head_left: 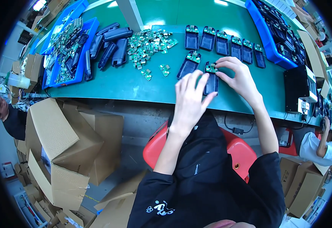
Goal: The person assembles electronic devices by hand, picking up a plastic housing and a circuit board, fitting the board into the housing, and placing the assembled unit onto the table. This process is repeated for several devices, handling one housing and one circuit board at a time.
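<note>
A dark plastic housing (211,84) lies in front of me on the green table. At its far end sits a small green circuit board (211,68), which my right hand (238,78) grips at its right side between thumb and fingers. My left hand (190,99) hovers over the housing's left side with fingers apart and thumb stretched toward its near end, holding nothing I can see. Partly behind those fingers lies another housing (187,68) with a board at its top. Farther back, several housings (222,45) stand in a row, each with a green board at its far end.
Loose circuit boards (147,45) form a pile left of centre, beside closed dark casings (119,51). A blue bin (92,34) of boards stands left; another blue bin (262,34) holds housings at right. A black box-shaped device (297,89) sits at the right edge. Cardboard boxes (74,140) crowd the floor.
</note>
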Demonstrator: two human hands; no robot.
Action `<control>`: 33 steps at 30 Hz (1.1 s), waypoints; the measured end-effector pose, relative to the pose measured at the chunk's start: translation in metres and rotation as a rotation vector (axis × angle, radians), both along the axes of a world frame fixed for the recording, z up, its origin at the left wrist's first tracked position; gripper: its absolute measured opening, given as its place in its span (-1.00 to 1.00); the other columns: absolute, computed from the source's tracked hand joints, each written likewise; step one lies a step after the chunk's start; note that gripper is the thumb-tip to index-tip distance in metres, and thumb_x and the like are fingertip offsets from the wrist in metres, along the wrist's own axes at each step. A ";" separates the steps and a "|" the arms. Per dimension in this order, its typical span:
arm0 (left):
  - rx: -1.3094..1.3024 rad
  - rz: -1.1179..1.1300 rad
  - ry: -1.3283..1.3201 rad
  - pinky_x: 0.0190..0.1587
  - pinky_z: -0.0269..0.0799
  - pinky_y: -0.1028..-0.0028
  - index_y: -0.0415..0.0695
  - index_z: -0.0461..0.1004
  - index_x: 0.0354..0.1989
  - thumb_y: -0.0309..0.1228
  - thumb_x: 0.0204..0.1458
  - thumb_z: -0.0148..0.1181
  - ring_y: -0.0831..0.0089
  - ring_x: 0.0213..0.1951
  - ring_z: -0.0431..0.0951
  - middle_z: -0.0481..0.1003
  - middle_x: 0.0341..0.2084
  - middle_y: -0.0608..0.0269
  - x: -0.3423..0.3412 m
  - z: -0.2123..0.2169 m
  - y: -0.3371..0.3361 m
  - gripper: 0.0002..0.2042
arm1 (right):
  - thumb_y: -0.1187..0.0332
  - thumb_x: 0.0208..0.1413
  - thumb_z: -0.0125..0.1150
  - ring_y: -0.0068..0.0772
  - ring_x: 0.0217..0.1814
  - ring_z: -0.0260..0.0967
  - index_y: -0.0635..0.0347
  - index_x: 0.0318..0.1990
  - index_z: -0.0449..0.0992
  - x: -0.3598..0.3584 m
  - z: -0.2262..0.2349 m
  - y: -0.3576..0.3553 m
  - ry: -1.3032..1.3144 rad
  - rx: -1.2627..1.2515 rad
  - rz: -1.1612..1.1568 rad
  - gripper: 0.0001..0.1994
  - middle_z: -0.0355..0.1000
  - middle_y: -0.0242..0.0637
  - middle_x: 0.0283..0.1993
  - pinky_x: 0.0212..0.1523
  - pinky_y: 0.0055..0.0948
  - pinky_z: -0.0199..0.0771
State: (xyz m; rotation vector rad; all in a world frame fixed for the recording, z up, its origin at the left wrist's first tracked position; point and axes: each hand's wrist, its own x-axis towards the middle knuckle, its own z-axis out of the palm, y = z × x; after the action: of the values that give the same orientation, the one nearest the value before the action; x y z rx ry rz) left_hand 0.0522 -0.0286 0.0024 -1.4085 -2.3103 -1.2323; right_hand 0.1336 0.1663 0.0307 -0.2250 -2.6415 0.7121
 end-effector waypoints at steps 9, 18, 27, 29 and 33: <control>0.038 -0.033 -0.047 0.13 0.27 0.25 -0.24 0.50 0.02 -0.28 -0.08 0.42 0.19 0.08 0.39 0.44 -0.02 0.11 0.008 -0.026 0.007 -0.52 | 0.48 -0.02 0.38 -0.25 -0.04 0.54 0.29 -0.20 0.58 -0.007 0.002 0.001 -0.042 -0.144 -0.002 -0.79 0.54 -0.17 -0.05 -0.02 -0.36 0.53; 0.083 0.055 0.093 0.10 0.30 0.22 -0.16 0.50 0.02 -0.25 0.02 0.35 0.18 0.03 0.42 0.45 -0.06 0.12 -0.026 0.003 -0.006 -0.59 | 0.46 0.01 0.37 -0.30 -0.09 0.56 0.28 -0.15 0.57 -0.032 0.007 0.007 -0.139 -0.121 -0.083 -0.76 0.56 -0.14 -0.08 -0.10 -0.38 0.55; 0.000 0.559 0.297 0.06 0.33 0.23 -0.13 0.51 -0.04 -0.28 0.07 0.30 0.15 0.02 0.43 0.47 -0.07 0.13 -0.169 0.023 -0.110 -0.68 | 0.40 0.04 0.35 -0.26 -0.14 0.52 0.24 -0.08 0.55 -0.052 0.051 -0.040 -0.007 -0.111 0.123 -0.72 0.52 -0.17 -0.10 -0.12 -0.36 0.53; -0.003 0.610 0.386 0.05 0.34 0.23 -0.13 0.52 -0.03 -0.24 0.05 0.33 0.14 0.01 0.43 0.48 -0.09 0.14 -0.210 0.029 -0.116 -0.65 | 0.38 0.05 0.35 -0.21 -0.16 0.51 0.22 -0.05 0.53 -0.077 0.036 -0.057 0.049 0.016 0.232 -0.69 0.49 -0.16 -0.13 -0.12 -0.32 0.52; -0.329 0.513 0.372 0.03 0.35 0.25 -0.14 0.51 -0.02 -0.14 -0.02 0.38 0.14 0.00 0.42 0.49 -0.13 0.16 -0.262 0.034 -0.124 -0.55 | 0.30 0.04 0.37 -0.09 -0.22 0.49 0.20 -0.01 0.49 -0.107 0.000 -0.092 0.016 0.278 0.183 -0.64 0.43 -0.14 -0.20 -0.13 -0.23 0.52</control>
State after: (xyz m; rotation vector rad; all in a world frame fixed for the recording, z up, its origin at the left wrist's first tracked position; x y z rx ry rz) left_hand -0.2096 -0.1530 0.0362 -0.9182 -2.4401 -0.4230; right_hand 0.0262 0.0746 0.0309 0.1018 -2.7300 0.3904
